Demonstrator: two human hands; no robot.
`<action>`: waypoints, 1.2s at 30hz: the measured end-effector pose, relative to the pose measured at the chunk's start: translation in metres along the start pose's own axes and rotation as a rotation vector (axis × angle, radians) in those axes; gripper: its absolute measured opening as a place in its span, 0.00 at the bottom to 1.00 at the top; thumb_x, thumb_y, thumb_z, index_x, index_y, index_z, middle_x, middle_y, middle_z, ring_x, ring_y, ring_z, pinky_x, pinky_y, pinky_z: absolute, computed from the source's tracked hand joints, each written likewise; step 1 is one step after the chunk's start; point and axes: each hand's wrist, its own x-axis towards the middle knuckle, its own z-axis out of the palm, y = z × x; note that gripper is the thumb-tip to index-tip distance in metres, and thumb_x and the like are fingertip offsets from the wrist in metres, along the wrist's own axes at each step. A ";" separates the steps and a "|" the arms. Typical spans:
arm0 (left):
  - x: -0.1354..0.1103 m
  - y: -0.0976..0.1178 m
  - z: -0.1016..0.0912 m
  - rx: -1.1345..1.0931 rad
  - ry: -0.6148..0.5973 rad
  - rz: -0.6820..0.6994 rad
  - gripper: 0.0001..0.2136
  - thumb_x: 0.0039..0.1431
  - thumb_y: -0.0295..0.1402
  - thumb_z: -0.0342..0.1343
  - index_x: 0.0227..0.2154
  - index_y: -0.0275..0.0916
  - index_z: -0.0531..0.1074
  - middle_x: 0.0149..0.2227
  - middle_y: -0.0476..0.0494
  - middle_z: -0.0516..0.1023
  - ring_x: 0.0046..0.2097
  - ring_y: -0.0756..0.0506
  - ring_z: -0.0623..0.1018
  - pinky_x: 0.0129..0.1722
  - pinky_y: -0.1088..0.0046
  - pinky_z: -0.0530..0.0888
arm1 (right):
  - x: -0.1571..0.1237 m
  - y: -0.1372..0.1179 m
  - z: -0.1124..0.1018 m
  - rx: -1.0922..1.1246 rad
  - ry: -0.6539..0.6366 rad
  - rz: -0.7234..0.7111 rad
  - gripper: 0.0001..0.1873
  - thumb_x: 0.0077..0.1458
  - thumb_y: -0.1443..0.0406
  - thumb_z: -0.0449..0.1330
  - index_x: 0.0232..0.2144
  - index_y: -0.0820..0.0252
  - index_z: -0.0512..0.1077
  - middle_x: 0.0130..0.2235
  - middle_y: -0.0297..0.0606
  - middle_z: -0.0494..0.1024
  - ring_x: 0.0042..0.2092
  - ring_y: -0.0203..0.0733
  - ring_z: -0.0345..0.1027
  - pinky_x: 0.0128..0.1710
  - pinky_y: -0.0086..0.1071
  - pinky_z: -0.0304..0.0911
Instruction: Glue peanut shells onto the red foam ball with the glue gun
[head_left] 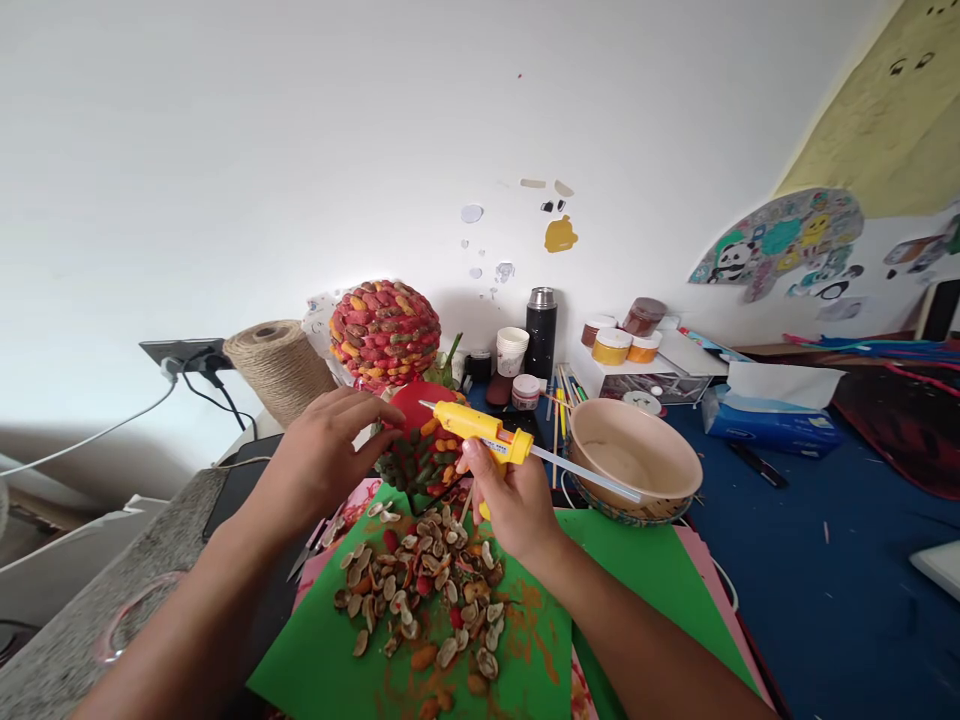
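Note:
My right hand (517, 500) is wrapped round a yellow hot glue gun (480, 430), with a clear glue stick (585, 472) poking out of its back. The nozzle points left, close over a red ball (416, 402) whose lower part is covered with dark green and orange peanut shells (420, 462). My left hand (337, 435) is at the ball's left side, thumb and fingers curled against it; whether a shell is between the fingertips cannot be made out. Below both hands, loose peanut shells (409, 580) lie heaped on green paper (315, 660), some painted red or orange.
Behind stand a finished-looking shell-covered ball (385, 333), a twine spool (277, 370), paper cups (512, 350), a black flask (541, 335) and paint jars (613, 346). At right are a beige bowl (675, 450), a tissue pack (772, 415) and a black pen (757, 465).

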 end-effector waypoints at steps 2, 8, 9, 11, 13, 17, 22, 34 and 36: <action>0.001 -0.002 -0.001 0.056 -0.006 0.057 0.11 0.79 0.35 0.57 0.43 0.44 0.84 0.41 0.41 0.90 0.42 0.36 0.86 0.47 0.60 0.80 | 0.000 0.000 0.000 -0.002 -0.002 -0.002 0.41 0.63 0.25 0.62 0.32 0.55 0.77 0.15 0.25 0.65 0.15 0.36 0.63 0.16 0.28 0.60; 0.000 -0.007 0.002 0.122 -0.013 0.165 0.12 0.81 0.33 0.54 0.45 0.42 0.84 0.42 0.41 0.91 0.43 0.35 0.85 0.45 0.57 0.79 | -0.001 -0.001 0.001 -0.027 -0.008 0.009 0.42 0.62 0.23 0.62 0.32 0.55 0.77 0.15 0.25 0.65 0.15 0.36 0.64 0.16 0.28 0.60; 0.000 -0.007 0.003 0.115 -0.012 0.174 0.12 0.81 0.32 0.54 0.45 0.42 0.84 0.42 0.41 0.91 0.44 0.35 0.85 0.45 0.57 0.79 | -0.001 -0.001 0.001 -0.031 -0.010 0.010 0.42 0.62 0.23 0.61 0.32 0.55 0.77 0.16 0.25 0.65 0.15 0.36 0.64 0.16 0.28 0.60; -0.001 -0.007 0.003 0.098 -0.012 0.187 0.12 0.81 0.30 0.55 0.45 0.43 0.84 0.43 0.41 0.91 0.45 0.36 0.85 0.45 0.58 0.79 | -0.001 -0.001 0.000 -0.039 -0.013 0.010 0.42 0.63 0.23 0.61 0.32 0.55 0.77 0.16 0.25 0.65 0.16 0.37 0.64 0.17 0.28 0.61; -0.001 -0.006 0.002 0.084 -0.014 0.198 0.12 0.80 0.29 0.55 0.46 0.44 0.85 0.44 0.42 0.91 0.46 0.36 0.86 0.46 0.58 0.79 | -0.002 -0.001 0.000 -0.043 -0.015 0.008 0.42 0.63 0.24 0.61 0.32 0.55 0.77 0.16 0.25 0.65 0.16 0.37 0.64 0.17 0.28 0.61; 0.000 -0.005 0.001 0.086 -0.026 0.212 0.11 0.81 0.29 0.56 0.47 0.43 0.85 0.45 0.41 0.91 0.46 0.36 0.85 0.45 0.58 0.79 | -0.002 0.000 0.000 -0.045 -0.024 0.007 0.41 0.64 0.24 0.61 0.33 0.55 0.77 0.16 0.25 0.65 0.16 0.37 0.65 0.18 0.28 0.61; -0.001 -0.005 0.003 0.106 -0.036 0.206 0.12 0.82 0.30 0.54 0.47 0.43 0.85 0.45 0.41 0.92 0.46 0.36 0.85 0.45 0.58 0.79 | -0.002 0.000 0.001 -0.024 -0.032 -0.006 0.39 0.65 0.26 0.62 0.33 0.55 0.77 0.18 0.25 0.66 0.16 0.36 0.62 0.17 0.29 0.60; 0.002 -0.002 0.002 0.093 -0.069 0.189 0.17 0.80 0.27 0.51 0.48 0.42 0.87 0.46 0.40 0.92 0.46 0.35 0.86 0.46 0.55 0.82 | -0.003 0.000 0.001 -0.049 -0.040 0.010 0.38 0.66 0.28 0.62 0.33 0.56 0.77 0.22 0.29 0.71 0.19 0.36 0.63 0.19 0.29 0.61; 0.001 -0.003 0.003 0.082 -0.073 0.181 0.17 0.79 0.27 0.51 0.48 0.42 0.87 0.47 0.39 0.93 0.46 0.35 0.87 0.46 0.55 0.82 | -0.003 -0.001 0.001 -0.054 -0.048 -0.002 0.38 0.67 0.28 0.61 0.33 0.55 0.76 0.20 0.28 0.69 0.18 0.36 0.62 0.19 0.29 0.60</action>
